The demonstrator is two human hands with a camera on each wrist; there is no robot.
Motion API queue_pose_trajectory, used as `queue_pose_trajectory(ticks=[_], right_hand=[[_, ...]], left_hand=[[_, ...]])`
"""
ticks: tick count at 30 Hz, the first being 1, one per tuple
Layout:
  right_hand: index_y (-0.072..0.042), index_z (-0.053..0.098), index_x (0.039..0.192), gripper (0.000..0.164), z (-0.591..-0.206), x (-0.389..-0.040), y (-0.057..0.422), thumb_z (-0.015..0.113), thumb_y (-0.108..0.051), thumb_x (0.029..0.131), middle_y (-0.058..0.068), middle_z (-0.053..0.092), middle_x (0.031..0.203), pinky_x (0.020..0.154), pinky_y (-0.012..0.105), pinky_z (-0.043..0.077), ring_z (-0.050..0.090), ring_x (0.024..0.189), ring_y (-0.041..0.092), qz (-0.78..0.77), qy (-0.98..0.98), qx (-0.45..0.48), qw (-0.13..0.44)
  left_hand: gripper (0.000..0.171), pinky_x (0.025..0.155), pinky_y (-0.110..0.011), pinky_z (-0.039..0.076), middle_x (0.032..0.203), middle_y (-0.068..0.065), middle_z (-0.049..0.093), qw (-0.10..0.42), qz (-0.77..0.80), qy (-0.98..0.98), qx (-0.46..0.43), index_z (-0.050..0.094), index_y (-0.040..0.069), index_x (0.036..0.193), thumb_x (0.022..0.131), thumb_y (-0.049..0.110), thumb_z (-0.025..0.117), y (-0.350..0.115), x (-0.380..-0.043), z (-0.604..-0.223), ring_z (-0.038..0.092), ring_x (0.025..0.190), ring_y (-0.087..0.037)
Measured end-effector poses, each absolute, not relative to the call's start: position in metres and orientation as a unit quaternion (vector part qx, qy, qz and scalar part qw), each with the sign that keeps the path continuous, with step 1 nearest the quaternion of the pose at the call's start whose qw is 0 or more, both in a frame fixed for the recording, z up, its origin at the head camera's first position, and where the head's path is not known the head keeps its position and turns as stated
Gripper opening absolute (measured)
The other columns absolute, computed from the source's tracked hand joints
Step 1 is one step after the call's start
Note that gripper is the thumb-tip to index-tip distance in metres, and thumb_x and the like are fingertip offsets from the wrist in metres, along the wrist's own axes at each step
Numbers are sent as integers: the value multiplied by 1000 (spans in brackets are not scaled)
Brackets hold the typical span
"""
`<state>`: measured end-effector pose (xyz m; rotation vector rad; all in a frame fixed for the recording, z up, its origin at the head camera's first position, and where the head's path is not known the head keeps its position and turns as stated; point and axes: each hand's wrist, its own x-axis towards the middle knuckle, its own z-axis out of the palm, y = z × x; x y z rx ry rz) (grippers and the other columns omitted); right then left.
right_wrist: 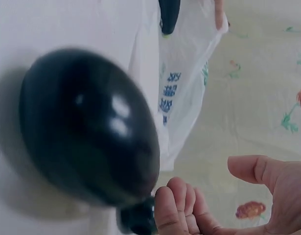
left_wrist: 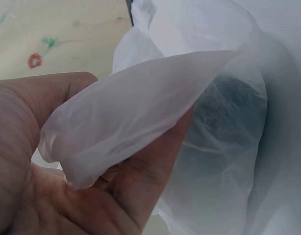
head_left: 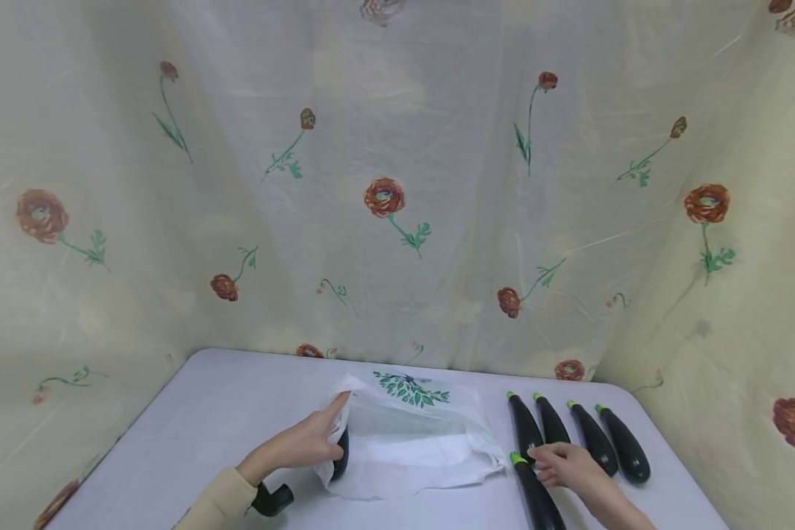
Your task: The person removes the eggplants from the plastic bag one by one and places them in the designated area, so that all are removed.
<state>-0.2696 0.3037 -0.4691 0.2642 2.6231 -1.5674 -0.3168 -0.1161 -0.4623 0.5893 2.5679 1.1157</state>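
Observation:
A white plastic bag (head_left: 417,460) with a green leaf print lies on the table, its mouth toward me. My left hand (head_left: 308,439) grips the left edge of its opening; in the left wrist view the thin film (left_wrist: 135,107) folds between thumb and fingers. Inside the bag, beside that hand, an eggplant (head_left: 341,455) shows partly. Over the eggplants at the right is my right hand (head_left: 566,471), thumb and fingers apart in the right wrist view. Nearest to it lies a front eggplant (head_left: 536,493), green cap toward the bag. A rounded eggplant end (right_wrist: 89,127) fills much of that view.
Several more eggplants, including one at the far right (head_left: 626,445), lie side by side at the table's right. The white table (head_left: 238,397) meets a flower-printed curtain (head_left: 437,294) at its back. A black device (head_left: 273,500) sits at the left wrist.

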Motion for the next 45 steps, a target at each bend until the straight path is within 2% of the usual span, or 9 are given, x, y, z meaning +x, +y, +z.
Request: queue_pose_trajectory(ticks=[8, 19, 32, 37, 42, 45], right_hand=[[15, 61, 107, 38, -466, -274, 275, 64, -18, 89, 11, 67, 80, 66, 29, 55, 64, 68, 15, -525, 846, 81, 42], [5, 65, 102, 34, -452, -276, 241, 68, -25, 86, 11, 67, 85, 73, 35, 54, 63, 72, 14, -499, 861, 79, 52], [1, 64, 103, 35, -445, -283, 188, 68, -30, 86, 11, 67, 94, 76, 35, 54, 61, 76, 14, -465, 881, 11, 85], [1, 63, 101, 32, -446, -286, 170, 67, -27, 87, 12, 67, 95, 76, 34, 54, 61, 76, 14, -472, 876, -18, 95], [2, 64, 99, 30, -450, -291, 154, 66, -25, 87, 10, 67, 93, 73, 31, 55, 61, 75, 13, -479, 871, -48, 102], [0, 65, 97, 28, -453, -295, 143, 66, -25, 86, 8, 67, 91, 72, 31, 55, 61, 73, 12, -477, 871, -56, 102]], left_hand=[[94, 109, -58, 29, 160, -21, 16, 135, 383, 891, 205, 7, 2, 155, 81, 8, 66, -115, -317, -463, 26, 142, -39], [95, 108, -59, 29, 160, -21, 14, 138, 391, 886, 207, 5, 4, 155, 81, 7, 65, -116, -318, -464, 25, 143, -40], [95, 103, -58, 37, 157, -23, 22, 131, 389, 887, 212, 7, 4, 155, 80, 8, 66, -119, -318, -460, 37, 136, -38], [95, 104, -58, 36, 158, -23, 21, 128, 389, 885, 220, 7, 4, 155, 80, 7, 66, -119, -320, -460, 35, 137, -38], [95, 108, -59, 29, 159, -22, 17, 136, 396, 883, 213, 7, 4, 155, 81, 7, 66, -118, -320, -462, 28, 141, -41], [95, 107, -60, 30, 159, -22, 18, 139, 396, 884, 206, 7, 4, 155, 81, 7, 67, -118, -320, -463, 30, 141, -41]])
